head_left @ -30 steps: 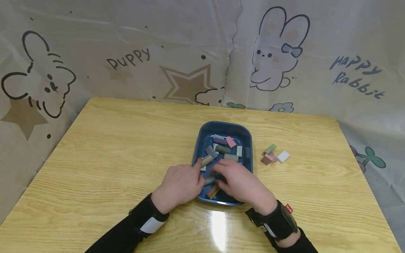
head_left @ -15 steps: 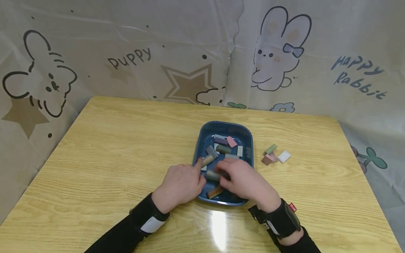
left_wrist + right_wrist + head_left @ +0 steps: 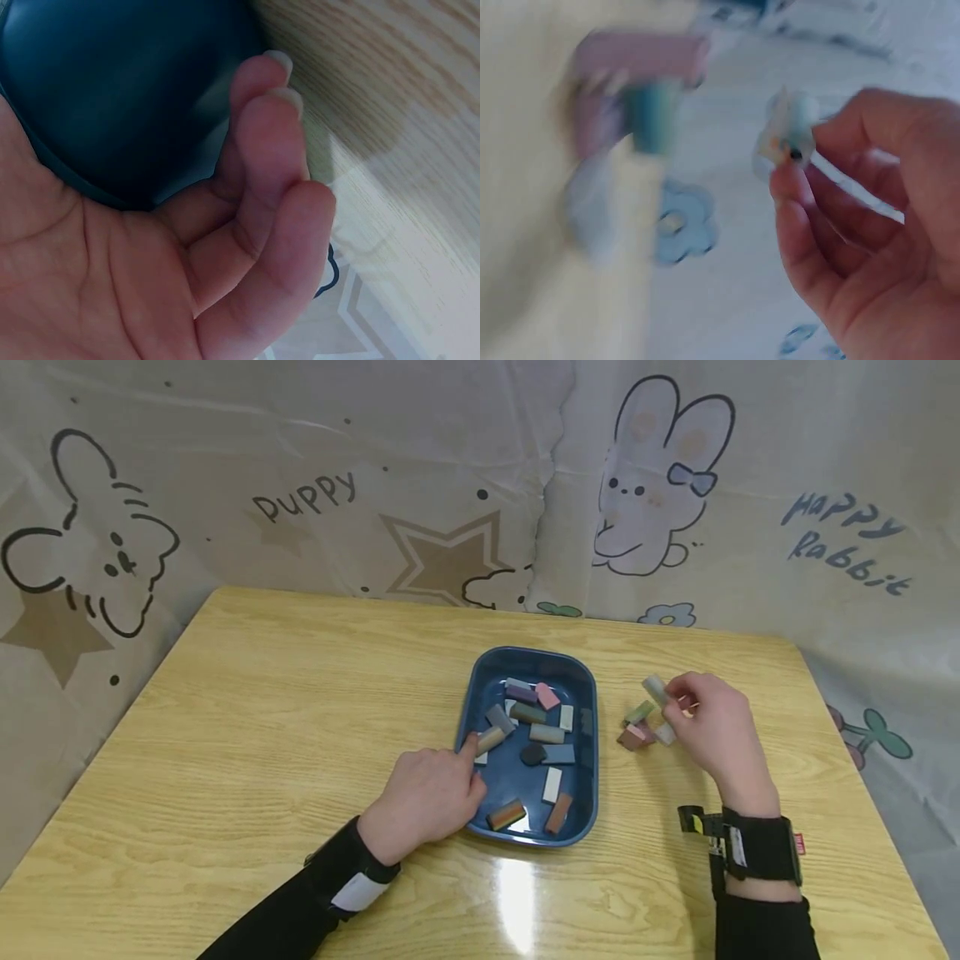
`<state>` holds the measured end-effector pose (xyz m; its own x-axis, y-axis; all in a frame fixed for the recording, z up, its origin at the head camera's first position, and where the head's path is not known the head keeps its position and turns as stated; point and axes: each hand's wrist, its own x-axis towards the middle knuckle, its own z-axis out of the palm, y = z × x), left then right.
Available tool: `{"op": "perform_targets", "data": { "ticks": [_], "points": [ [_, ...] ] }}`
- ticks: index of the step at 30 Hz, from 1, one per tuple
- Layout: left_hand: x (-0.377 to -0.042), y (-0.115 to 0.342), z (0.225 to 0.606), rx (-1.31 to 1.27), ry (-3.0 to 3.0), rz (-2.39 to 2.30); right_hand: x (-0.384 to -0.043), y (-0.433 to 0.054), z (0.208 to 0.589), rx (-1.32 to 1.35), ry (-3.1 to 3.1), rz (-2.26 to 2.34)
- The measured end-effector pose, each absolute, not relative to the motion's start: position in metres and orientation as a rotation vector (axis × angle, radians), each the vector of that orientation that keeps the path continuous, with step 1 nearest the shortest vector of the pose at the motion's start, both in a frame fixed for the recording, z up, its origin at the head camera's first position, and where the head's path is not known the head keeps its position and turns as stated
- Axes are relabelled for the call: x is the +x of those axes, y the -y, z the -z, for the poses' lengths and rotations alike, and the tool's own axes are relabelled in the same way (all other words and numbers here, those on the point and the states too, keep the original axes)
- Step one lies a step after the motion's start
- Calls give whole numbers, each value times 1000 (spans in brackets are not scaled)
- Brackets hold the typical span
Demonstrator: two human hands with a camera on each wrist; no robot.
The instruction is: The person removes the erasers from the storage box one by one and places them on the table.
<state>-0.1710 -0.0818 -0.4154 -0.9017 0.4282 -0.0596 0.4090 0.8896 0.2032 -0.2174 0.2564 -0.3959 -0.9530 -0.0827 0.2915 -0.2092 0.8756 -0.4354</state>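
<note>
A dark blue tray [image 3: 588, 802] stands on the table with several small coloured blocks in it. My left hand [image 3: 427, 793] grips its left rim, index finger and thumb over the edge. In the left wrist view, the other fingers [image 3: 274, 247] curl beside the tray wall [image 3: 120, 90]. To the right of the tray, my right hand [image 3: 720, 727] pinches a pale grey-green block [image 3: 654, 687] between thumb and fingertips. That block [image 3: 801, 124] is blurred in the right wrist view. Just below it lies a small pile with a green block [image 3: 639, 712], pinkish-brown blocks [image 3: 633, 737] and a white block [image 3: 664, 733].
Inside the tray are a purple block [image 3: 521, 694], a pink arched block [image 3: 547, 696], a dark round piece [image 3: 533, 754], a brown block [image 3: 558, 813] and a striped block [image 3: 506, 815]. A printed curtain [image 3: 337, 527] hangs behind the wooden table [image 3: 300, 693].
My right hand has left the tray and moved right to above the pile, carrying the pale block out. The left hand has stayed at the rim.
</note>
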Motion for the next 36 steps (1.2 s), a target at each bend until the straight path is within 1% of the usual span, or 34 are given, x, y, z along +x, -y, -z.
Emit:
{"op": "perform_targets", "data": {
  "ticks": [8, 12, 17, 24, 28, 32, 36],
  "points": [
    [-171, 82, 416, 642, -2943, -292, -228, -276, 427, -21, 2853, -702],
    [-171, 82, 415, 638, -2943, -290, -229, -277, 429, -68, 2901, -735],
    [-171, 81, 414, 635, -2944, -284, -228, -278, 426, -67, 2980, -721],
    [-171, 82, 415, 645, -2954, -297, -228, -277, 422, 51, 3070, -711],
    [-171, 82, 416, 647, -2953, -294, -223, -270, 411, 93, 2998, -749],
    [-171, 82, 416, 646, -2948, -283, -218, -253, 395, 208, 2891, -803],
    [-171, 82, 416, 642, -2936, -281, -211, -224, 383, 384, 2889, -799]
  ]
}}
